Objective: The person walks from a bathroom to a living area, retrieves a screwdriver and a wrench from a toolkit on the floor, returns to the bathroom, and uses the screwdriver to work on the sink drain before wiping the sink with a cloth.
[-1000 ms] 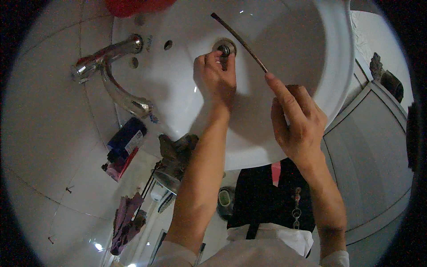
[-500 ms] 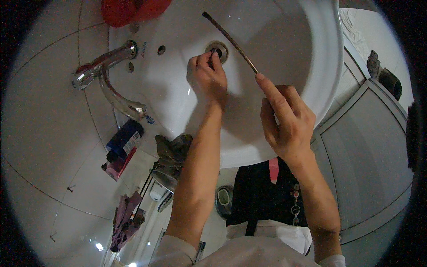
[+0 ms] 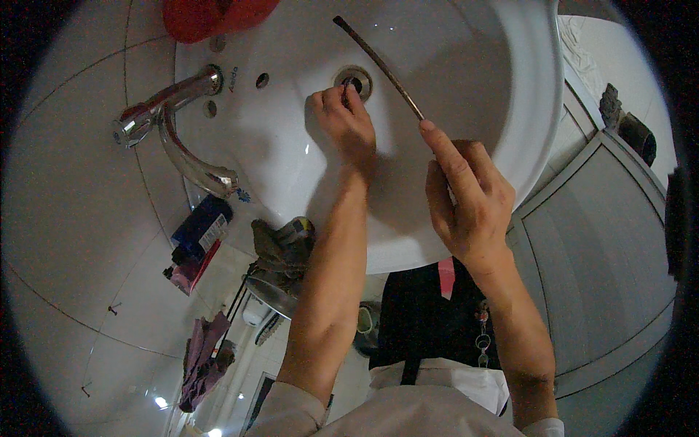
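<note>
My left hand reaches down into the white washbasin, its fingertips pinched together at the near rim of the round metal drain. Something small and dark shows at those fingertips, too hidden to name. In my right hand, above the basin's right side, is a long thin metal rod. It slants up and leftward past the drain, dark and slightly flattened at its far end and brassy near my fingers. My index finger lies along it; the end in my palm is hidden.
A chrome faucet stands on the left, with a dark blue bottle and a pink tube nearby. A grey cloth lies by my left forearm. Something red rests at the far left; a grey-panelled door is on the right.
My left forearm and wrist have shifted slightly to the right, while the fingertips stay at the drain. My right hand keeps the rod in nearly the same place.
</note>
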`<action>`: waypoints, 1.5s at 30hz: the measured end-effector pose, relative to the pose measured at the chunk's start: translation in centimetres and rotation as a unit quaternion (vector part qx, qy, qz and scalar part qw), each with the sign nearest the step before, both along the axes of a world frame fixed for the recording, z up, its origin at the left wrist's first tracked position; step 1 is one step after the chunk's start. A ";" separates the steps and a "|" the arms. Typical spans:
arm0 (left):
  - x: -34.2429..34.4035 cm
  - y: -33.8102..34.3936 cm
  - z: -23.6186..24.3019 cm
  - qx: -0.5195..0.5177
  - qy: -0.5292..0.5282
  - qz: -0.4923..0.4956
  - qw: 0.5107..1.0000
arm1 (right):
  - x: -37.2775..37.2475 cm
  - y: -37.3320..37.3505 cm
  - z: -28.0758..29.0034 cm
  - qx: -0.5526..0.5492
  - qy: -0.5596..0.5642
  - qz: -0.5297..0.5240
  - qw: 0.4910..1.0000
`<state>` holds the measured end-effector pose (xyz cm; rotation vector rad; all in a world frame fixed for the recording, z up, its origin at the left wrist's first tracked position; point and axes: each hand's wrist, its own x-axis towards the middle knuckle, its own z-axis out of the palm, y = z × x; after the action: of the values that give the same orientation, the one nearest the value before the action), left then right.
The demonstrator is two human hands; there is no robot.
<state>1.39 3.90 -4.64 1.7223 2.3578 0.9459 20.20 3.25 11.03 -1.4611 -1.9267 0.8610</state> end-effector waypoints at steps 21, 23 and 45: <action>0.0 0.2 0.5 -0.012 -0.021 -0.013 1.000 | 0.1 -0.3 -0.3 -0.017 -0.005 -0.002 1.000; 0.2 0.3 1.0 -0.054 0.009 -0.013 0.998 | 0.1 0.0 -0.2 -0.010 0.008 -0.002 1.000; -0.7 0.0 3.9 -0.193 0.076 -0.090 0.974 | 0.0 0.0 -0.2 0.001 0.013 -0.003 1.000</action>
<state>0.71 3.95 -0.76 1.8539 2.2274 0.3108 20.19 3.24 10.83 -1.4464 -1.9033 0.8716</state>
